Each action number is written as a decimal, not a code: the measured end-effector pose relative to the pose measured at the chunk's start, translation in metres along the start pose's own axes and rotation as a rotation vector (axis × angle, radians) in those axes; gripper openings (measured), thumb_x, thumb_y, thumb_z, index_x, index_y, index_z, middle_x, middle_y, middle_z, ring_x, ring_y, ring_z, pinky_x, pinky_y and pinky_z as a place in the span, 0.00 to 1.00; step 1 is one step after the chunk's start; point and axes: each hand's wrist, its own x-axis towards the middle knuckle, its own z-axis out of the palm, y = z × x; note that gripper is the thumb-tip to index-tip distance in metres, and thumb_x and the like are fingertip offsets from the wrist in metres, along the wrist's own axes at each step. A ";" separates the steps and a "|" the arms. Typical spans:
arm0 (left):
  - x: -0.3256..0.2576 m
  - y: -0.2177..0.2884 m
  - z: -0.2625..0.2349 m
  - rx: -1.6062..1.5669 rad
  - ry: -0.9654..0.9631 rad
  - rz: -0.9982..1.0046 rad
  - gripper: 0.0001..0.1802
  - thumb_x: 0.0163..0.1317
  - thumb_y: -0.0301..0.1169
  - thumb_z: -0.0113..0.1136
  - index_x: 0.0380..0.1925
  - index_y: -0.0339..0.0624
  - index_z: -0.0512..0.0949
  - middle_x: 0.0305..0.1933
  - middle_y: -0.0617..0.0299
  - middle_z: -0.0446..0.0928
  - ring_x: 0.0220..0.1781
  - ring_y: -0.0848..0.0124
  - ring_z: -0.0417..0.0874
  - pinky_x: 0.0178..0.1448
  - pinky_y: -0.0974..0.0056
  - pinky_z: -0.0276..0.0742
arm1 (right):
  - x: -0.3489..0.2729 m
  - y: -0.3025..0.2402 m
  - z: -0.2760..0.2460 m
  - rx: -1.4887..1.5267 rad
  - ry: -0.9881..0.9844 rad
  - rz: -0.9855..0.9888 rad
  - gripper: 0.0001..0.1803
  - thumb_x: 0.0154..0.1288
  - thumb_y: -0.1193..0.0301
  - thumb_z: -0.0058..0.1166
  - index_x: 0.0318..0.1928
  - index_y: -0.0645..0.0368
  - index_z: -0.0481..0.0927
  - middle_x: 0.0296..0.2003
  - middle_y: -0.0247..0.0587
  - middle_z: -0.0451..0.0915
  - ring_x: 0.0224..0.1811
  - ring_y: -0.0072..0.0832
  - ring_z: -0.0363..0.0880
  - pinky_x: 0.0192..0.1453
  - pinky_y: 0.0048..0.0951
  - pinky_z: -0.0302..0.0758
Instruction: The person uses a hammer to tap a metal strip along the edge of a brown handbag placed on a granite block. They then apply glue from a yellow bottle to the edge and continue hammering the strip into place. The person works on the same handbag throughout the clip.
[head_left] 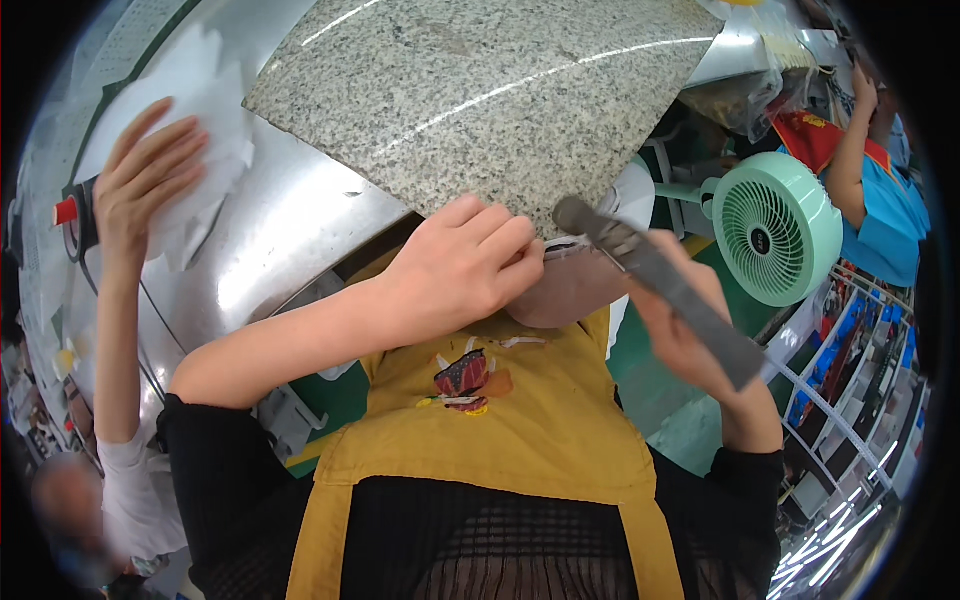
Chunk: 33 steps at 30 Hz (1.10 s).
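Observation:
My right hand is closed round a hammer with a long dark metal head. The hammer's round face is just over the near corner of a speckled granite slab; whether it touches is unclear. A smooth brown leather-like piece hangs at that corner, in front of my apron, with a pale strip along its upper edge. My left hand is closed at the left side of this piece, its fingers curled over the slab's edge. The fingertips are hidden, but the piece runs in under them.
A co-worker's hand lies on white sheets on the metal table at left. A light green fan stands at right, before a person in blue. A wire rack is below it.

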 end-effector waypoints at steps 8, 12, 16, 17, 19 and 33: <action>0.000 0.000 0.004 0.035 0.091 0.000 0.14 0.46 0.29 0.58 0.37 0.43 0.77 0.34 0.66 0.70 0.37 0.69 0.73 0.45 0.63 0.67 | 0.003 0.011 0.007 -0.245 0.022 -0.236 0.23 0.54 0.79 0.52 0.52 0.62 0.66 0.37 0.49 0.76 0.36 0.49 0.78 0.33 0.39 0.74; 0.001 -0.002 -0.003 -0.143 0.049 -0.170 0.13 0.46 0.27 0.59 0.35 0.45 0.77 0.33 0.66 0.71 0.39 0.67 0.72 0.50 0.58 0.68 | 0.003 0.000 0.011 -0.320 -0.142 -0.096 0.21 0.53 0.78 0.53 0.49 0.63 0.66 0.35 0.48 0.75 0.37 0.49 0.78 0.34 0.39 0.75; -0.007 -0.006 -0.007 -0.122 0.040 -0.110 0.14 0.43 0.28 0.58 0.35 0.45 0.77 0.33 0.66 0.70 0.40 0.66 0.72 0.54 0.55 0.68 | 0.002 0.006 0.009 -0.129 -0.059 -0.121 0.22 0.56 0.80 0.51 0.53 0.62 0.70 0.32 0.51 0.75 0.31 0.50 0.77 0.34 0.36 0.74; -0.007 -0.005 -0.005 -0.091 0.064 -0.070 0.15 0.42 0.28 0.58 0.35 0.44 0.77 0.33 0.65 0.70 0.40 0.66 0.72 0.55 0.55 0.68 | 0.002 0.008 0.009 -0.105 -0.037 -0.127 0.22 0.56 0.80 0.51 0.53 0.62 0.70 0.31 0.51 0.75 0.31 0.50 0.77 0.34 0.36 0.74; -0.008 -0.004 -0.003 -0.021 0.096 -0.016 0.17 0.39 0.30 0.57 0.35 0.43 0.77 0.33 0.65 0.70 0.40 0.67 0.72 0.56 0.54 0.69 | 0.002 0.007 0.010 -0.098 0.014 -0.147 0.21 0.57 0.80 0.51 0.53 0.62 0.70 0.32 0.51 0.75 0.31 0.51 0.76 0.34 0.36 0.73; -0.009 -0.006 -0.001 -0.065 0.090 -0.029 0.13 0.44 0.26 0.59 0.34 0.45 0.78 0.33 0.67 0.71 0.39 0.69 0.73 0.57 0.55 0.68 | 0.005 0.007 0.012 -0.244 -0.137 -0.155 0.25 0.53 0.77 0.53 0.54 0.61 0.65 0.36 0.48 0.75 0.37 0.49 0.78 0.35 0.39 0.75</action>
